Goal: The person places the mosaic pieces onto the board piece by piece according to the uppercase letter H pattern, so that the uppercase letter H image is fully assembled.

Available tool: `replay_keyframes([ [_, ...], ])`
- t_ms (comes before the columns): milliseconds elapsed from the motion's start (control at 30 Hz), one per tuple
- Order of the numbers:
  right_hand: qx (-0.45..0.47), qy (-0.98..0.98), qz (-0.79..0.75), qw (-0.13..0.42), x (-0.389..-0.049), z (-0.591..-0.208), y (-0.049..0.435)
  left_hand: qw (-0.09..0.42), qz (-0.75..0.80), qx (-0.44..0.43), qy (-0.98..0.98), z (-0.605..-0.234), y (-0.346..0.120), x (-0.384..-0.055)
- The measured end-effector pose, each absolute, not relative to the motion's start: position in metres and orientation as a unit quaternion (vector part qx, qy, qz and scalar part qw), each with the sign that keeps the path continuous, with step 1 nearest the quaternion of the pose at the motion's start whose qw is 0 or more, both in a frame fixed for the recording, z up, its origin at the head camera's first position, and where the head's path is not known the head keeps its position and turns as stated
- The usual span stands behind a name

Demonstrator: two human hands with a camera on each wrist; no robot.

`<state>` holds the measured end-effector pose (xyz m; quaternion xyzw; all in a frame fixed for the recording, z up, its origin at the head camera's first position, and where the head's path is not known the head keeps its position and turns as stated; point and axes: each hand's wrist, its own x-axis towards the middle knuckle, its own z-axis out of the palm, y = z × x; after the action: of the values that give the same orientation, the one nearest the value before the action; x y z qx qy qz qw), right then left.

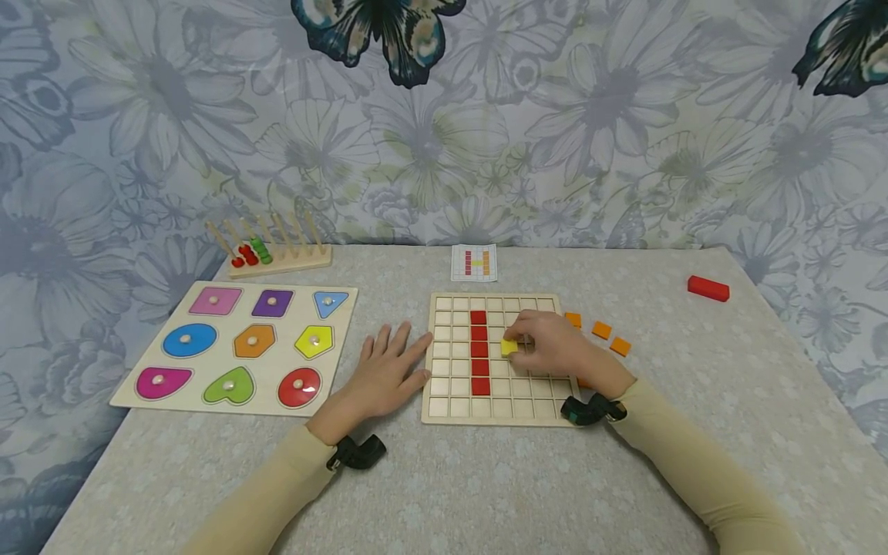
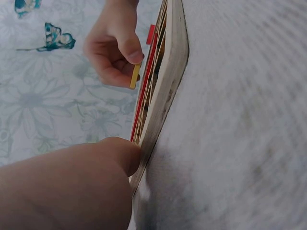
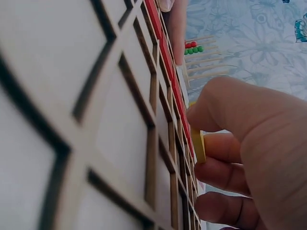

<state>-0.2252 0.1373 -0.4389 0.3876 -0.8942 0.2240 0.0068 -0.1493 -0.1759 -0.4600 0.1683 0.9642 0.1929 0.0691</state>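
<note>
Grip of right hand (image 1: 560,345) pinches yellow tile (image 1: 509,348) among bare cells (image 1: 501,387), spread left hand (image 1: 385,371) touching the board's left edge (image 1: 425,402).

A knobbed shape puzzle (image 1: 225,355) lies just in front of a bead rack (image 1: 287,262).

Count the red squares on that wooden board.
5 red squares, one below another in a single column on the wooden board, left of the yellow square in the right hand, which may hide others.
</note>
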Motion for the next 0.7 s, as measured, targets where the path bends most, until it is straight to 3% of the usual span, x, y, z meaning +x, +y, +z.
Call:
replay_keyframes([
  [700, 0.398, -0.892, 0.215, -0.007, -0.2254, -0.4395, 0.1323, 0.069, 0.189, 0.169, 0.965, -0.46, -0.1757, -0.1497],
])
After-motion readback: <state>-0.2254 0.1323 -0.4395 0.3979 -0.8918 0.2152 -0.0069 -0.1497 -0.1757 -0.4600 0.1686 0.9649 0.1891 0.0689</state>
